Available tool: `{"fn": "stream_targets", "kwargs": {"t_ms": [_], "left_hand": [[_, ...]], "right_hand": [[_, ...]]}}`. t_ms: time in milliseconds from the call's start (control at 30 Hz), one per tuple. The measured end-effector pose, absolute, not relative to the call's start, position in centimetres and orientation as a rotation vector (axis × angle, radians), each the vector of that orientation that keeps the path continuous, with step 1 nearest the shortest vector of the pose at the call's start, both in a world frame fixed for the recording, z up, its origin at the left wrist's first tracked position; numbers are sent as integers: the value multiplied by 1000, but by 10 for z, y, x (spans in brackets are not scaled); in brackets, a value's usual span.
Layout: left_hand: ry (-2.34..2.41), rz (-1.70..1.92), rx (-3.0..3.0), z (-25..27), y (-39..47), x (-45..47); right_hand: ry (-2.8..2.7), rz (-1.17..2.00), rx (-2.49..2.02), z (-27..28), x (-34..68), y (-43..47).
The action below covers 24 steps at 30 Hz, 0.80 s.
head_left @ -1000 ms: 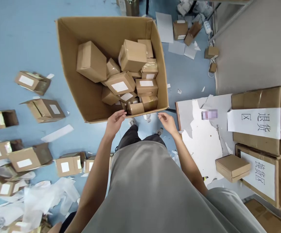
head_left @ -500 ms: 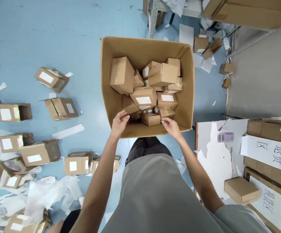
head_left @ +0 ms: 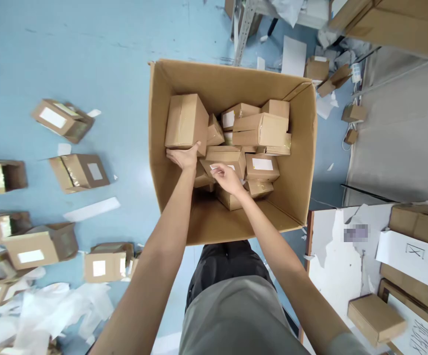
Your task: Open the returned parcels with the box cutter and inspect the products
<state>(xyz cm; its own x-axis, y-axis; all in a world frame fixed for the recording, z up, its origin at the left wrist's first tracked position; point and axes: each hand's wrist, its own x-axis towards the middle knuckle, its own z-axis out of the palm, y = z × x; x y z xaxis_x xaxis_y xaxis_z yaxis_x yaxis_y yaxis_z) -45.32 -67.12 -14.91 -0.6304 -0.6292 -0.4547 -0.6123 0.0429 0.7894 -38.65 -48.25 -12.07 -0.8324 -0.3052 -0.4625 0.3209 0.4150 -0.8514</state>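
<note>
A large open cardboard carton [head_left: 232, 71] stands before me with several smaller brown boxes piled inside. My left hand [head_left: 185, 157] is at the near side of a tall taped box [head_left: 186, 121] at the carton's left, thumb and fingers spread along its lower edge and gripping it. Over the middle of the pile is my right hand [head_left: 229, 178], its fingers curled together above a labelled box [head_left: 226, 155]. A white bit shows at those fingertips; whether it is held or part of the label I cannot tell. Another labelled box [head_left: 262, 166] lies to the right.
Opened boxes [head_left: 81, 171] and white packing sheets [head_left: 69, 305] lie about the blue floor at left. A metal shelf post [head_left: 244, 34] rises beyond the carton. At right are stacked cartons with handwritten signs [head_left: 417, 251], a small box [head_left: 376, 318] and a grey panel [head_left: 395, 128].
Both hands have moved from the carton's near edge deeper inside. My left hand has taken hold of the tall box; my right hand has shifted left over the middle. The view has come closer.
</note>
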Motion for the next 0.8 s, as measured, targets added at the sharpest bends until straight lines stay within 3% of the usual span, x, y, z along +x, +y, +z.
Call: {"fn": "stream_targets", "kwargs": {"t_ms": [133,300,567,800], "left_hand": [[-2191,-1373,1578,-136,-655,-445],[-2290,-1452,1317,-80,-628,-372],[-2450,-1762,671,31,-520,-223],[-2676,-1916,-28,67,-410,-161]], "right_hand": [[2086,-1472,125,-117,-371,-470],[2086,-1559,344,-76,-349,-432],[2074,-1984,542,50,-263,-374],[2370,-2087,1113,117,-142,-287]]}}
